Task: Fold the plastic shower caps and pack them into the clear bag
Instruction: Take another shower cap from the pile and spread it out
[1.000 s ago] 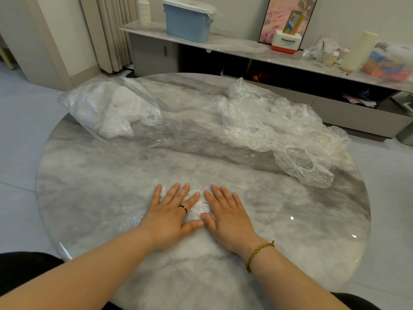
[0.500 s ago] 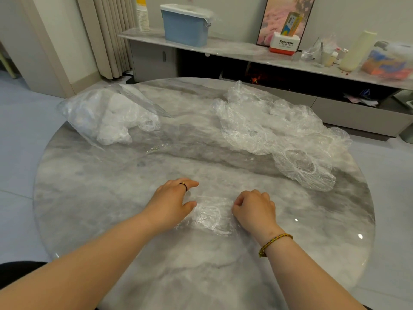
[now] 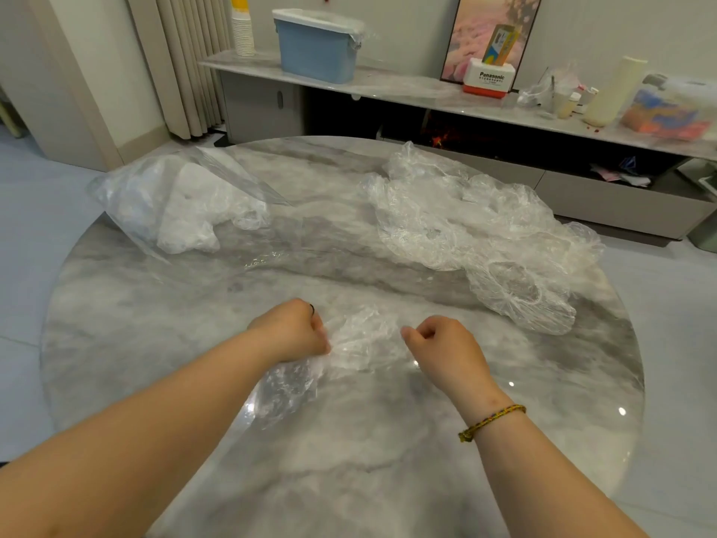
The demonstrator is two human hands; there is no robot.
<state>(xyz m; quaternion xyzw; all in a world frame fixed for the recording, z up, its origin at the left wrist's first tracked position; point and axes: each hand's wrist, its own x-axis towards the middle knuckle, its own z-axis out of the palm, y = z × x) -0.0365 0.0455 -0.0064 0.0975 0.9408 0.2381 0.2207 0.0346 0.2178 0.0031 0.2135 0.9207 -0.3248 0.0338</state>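
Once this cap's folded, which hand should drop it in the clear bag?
Left, probably. Both the left hand and right hand pinch the cap, but the clear bag lies far left, so the right would cross over.

A round grey marble worktop [image 3: 155, 343] fills the middle, over pale floor tiles [image 3: 38, 234]. Upper left hangs a beige curtain [image 3: 186, 60]. Along the white wall [image 3: 407, 25] at the top runs a low cabinet [image 3: 407, 86] with a blue bin [image 3: 314, 52] and a picture [image 3: 492, 25].

- Between the clear bag [image 3: 155, 196] at far left and the pile of loose caps [image 3: 465, 227] at far right, 1 bare lane of table [image 3: 333, 266] lies open.
- The crumpled cap [image 3: 364, 335], gripped by the left hand [image 3: 291, 332] and the right hand [image 3: 446, 347], blocks the near centre.
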